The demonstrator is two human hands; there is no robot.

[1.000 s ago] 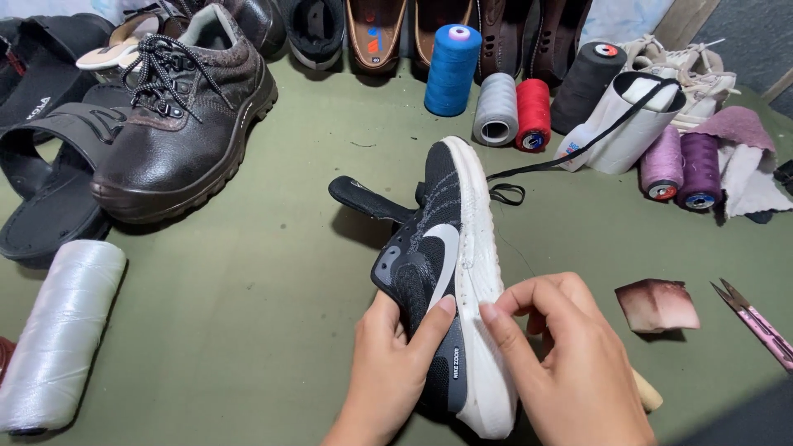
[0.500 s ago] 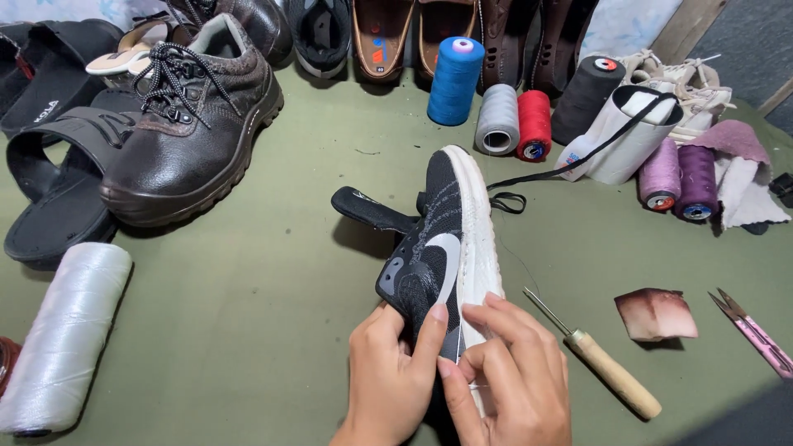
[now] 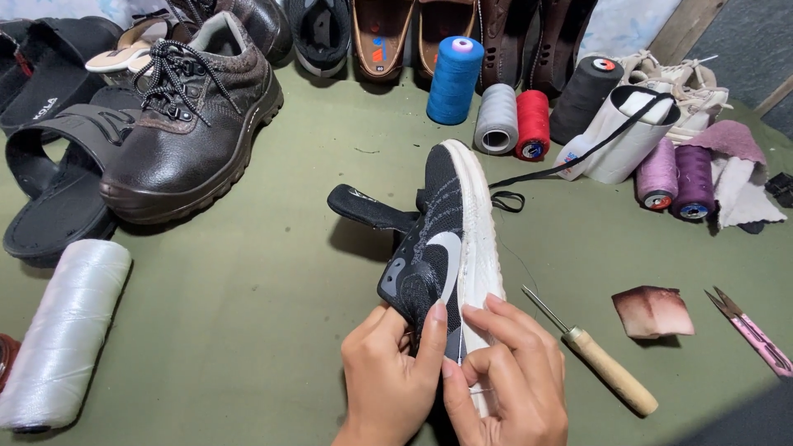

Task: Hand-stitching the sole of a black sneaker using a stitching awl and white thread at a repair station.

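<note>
Sneaker lies on its side on the table, long axis running away from the person; both hands pinch its near heel end, left hand on the black upper, right hand on the white sole.

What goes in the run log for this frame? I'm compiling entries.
left hand: grips sneaker heel | right hand: pinches sole edge | awl: on table

— Clearance on my left?
— Open green mat between sneaker and white twine spool.
— Right?
— Awl just beside my right hand; leather scrap beyond.
</note>
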